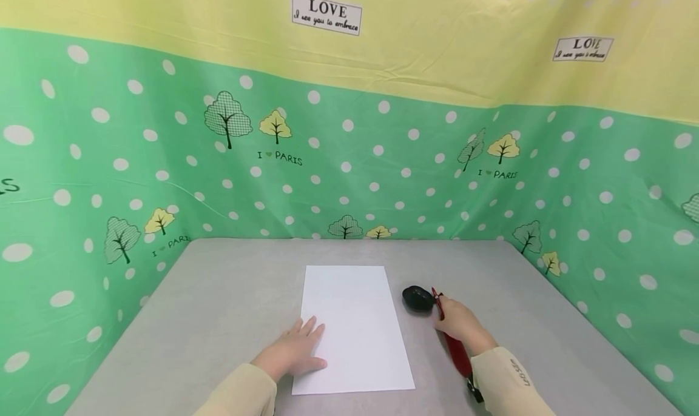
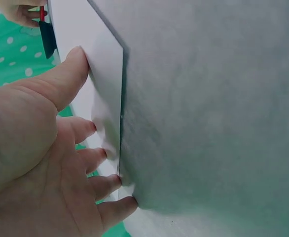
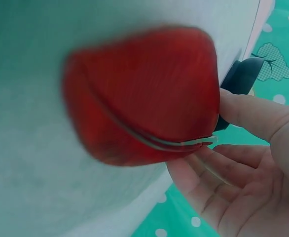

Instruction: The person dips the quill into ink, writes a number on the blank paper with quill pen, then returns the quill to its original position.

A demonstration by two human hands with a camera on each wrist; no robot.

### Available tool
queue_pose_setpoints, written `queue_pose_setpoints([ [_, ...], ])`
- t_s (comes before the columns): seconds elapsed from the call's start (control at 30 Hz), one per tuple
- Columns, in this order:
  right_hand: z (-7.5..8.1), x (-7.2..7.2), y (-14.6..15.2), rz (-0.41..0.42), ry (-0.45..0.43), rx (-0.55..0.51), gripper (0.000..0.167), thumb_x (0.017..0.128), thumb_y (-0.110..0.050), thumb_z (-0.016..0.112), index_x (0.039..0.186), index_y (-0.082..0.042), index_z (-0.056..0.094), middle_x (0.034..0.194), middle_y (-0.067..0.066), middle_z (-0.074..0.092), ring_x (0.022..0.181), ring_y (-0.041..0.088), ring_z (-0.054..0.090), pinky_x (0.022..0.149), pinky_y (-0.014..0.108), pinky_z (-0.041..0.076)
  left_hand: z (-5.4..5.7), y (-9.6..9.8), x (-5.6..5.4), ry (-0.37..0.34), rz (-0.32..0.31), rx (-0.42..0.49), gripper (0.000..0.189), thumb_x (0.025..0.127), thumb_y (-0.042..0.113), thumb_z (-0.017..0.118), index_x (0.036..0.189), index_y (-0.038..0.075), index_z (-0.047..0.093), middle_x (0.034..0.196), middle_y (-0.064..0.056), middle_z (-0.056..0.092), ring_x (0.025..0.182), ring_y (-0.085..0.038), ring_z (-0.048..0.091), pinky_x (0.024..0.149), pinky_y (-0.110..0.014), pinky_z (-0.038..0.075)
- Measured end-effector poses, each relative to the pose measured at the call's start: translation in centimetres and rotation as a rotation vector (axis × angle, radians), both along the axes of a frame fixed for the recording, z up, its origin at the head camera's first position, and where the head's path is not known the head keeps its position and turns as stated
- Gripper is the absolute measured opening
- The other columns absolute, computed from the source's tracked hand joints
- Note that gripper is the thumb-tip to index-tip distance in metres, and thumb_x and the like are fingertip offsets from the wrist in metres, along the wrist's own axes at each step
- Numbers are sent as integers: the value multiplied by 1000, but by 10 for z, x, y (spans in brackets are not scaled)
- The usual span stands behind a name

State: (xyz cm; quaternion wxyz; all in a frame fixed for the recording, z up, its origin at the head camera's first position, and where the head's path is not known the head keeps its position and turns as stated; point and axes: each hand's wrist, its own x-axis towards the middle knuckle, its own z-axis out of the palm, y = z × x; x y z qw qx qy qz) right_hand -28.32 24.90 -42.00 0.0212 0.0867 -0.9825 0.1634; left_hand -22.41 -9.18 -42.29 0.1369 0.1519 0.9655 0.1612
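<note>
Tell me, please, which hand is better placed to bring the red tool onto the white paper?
The right hand: it already holds the red tool beside the white paper. The left hand lies flat on the paper's left edge.

I see bare grey table (image 1: 229, 295) left of the white paper (image 1: 355, 325); right side blocked by 1 black dish (image 1: 417, 298) (red tool (image 1: 455, 349) alongside), curtain (image 1: 164, 161) behind.

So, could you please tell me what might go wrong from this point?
The right hand holds a red tool right beside the black dish; a careless move could knock the dish toward the white sheet. The left hand presses only the sheet's near-left edge, so the far end might shift or lift.
</note>
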Motion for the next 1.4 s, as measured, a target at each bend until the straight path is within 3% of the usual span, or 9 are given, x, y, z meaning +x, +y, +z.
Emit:
queue_pose_setpoints([
  [0.27, -3, -2, 1, -18, -12, -14, 45, 71, 0, 71, 111, 12, 53, 96, 20, 61, 83, 30, 58, 73, 48, 51, 0, 0, 1, 5, -10, 1, 72, 82, 40, 65, 137, 1, 40, 145, -22, 27, 131, -46, 18, 103, -60, 19],
  [0.5, 0, -1, 2, -14, -18, -29, 48, 70, 2, 67, 115, 13, 52, 97, 21, 60, 81, 29, 56, 71, 48, 51, 2, 2, 2, 16, -12, -15, 72, 82, 40, 64, 137, 1, 40, 145, -22, 28, 131, -45, 18, 103, -60, 19],
  [0.8, 8, 4, 7, -43, -59, -259, 63, 73, 0, 67, 127, 17, 40, 105, 26, 58, 80, 26, 58, 67, 41, 54, 3, 4, 3, 10, 0, -28, 73, 81, 41, 64, 137, 1, 40, 145, -21, 28, 132, -43, 19, 103, -58, 19],
  [1.1, 8, 6, 11, -51, -72, -411, 60, 76, -1, 65, 127, 16, 40, 106, 28, 56, 87, 33, 59, 62, 37, 55, 2, 3, 3, 10, -2, -33, 73, 81, 41, 64, 137, 1, 40, 145, -21, 28, 132, -44, 19, 103, -59, 19],
  [1.4, 11, 7, 11, -67, -123, -496, 59, 80, -1, 63, 130, 15, 37, 111, 30, 53, 84, 27, 60, 59, 36, 55, 2, 3, 3, 3, -3, -25, 72, 81, 41, 64, 137, 1, 40, 144, -22, 28, 131, -45, 19, 103, -59, 19],
])
